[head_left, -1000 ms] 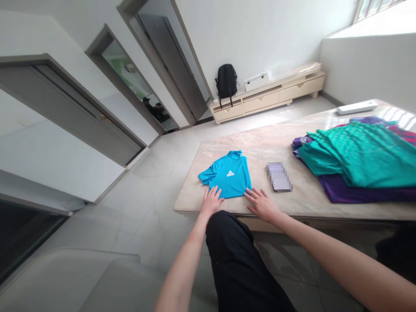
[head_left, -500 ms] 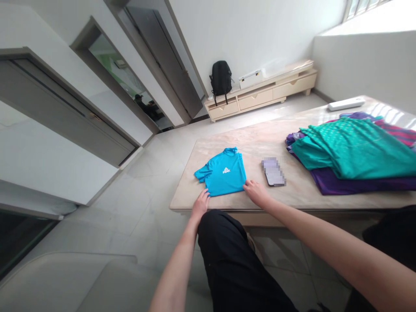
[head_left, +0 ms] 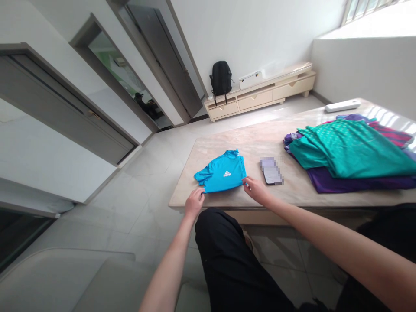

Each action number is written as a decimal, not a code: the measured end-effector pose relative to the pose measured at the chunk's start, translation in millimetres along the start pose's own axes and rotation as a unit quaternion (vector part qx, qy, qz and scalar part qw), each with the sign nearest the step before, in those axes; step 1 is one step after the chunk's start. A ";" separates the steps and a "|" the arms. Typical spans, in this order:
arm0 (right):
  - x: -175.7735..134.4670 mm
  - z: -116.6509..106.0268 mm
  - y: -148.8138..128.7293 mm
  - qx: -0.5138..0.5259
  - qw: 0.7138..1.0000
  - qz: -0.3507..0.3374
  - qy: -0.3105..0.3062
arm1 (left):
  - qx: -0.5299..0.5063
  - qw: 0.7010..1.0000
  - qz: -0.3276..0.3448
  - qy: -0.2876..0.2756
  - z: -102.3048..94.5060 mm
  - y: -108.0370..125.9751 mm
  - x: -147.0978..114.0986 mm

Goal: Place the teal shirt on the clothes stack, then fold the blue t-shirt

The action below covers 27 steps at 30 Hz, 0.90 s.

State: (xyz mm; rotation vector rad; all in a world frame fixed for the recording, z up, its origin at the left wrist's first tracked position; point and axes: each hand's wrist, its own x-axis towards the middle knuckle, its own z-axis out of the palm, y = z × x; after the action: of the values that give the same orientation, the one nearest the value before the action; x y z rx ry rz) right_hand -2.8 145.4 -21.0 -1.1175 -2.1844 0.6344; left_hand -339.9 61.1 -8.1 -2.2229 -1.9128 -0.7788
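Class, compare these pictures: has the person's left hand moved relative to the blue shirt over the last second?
Yes. The left hand has drawn back from lying flat on the blue shirt to its near left corner, by the table edge, fingers curled there.

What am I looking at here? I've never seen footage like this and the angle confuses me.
There is no machine: a camera worn on a person's head looks forward and down, so you see their own two bare arms and a black-trousered leg. The left hand and the right hand each pinch a near corner of a small folded bright blue T-shirt with a white logo, which lies on a pale marble-topped table. Beside it lies a dark phone, and farther right a pile of green and purple garments. A black backpack hangs by a low cream cabinet behind.
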 end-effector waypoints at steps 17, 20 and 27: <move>-32.7 -197.8 -76.4 0.296 0.938 -0.019 0.179 | -0.238 0.945 -0.119 0.189 -150.2 175.9 38.4; -45.1 -247.0 -91.7 0.297 0.937 0.003 0.185 | -0.312 0.923 -0.115 0.192 -167.7 209.7 51.2; -87.1 -298.4 -82.8 0.308 0.931 0.093 0.169 | -0.406 0.901 -0.100 0.113 -160.0 252.9 61.5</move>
State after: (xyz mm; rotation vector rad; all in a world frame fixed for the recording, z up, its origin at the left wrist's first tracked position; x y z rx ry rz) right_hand 199.1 70.8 218.0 -0.9967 -1.4420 1.0354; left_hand -144.5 0.9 219.0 -2.1358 -1.9240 -2.0838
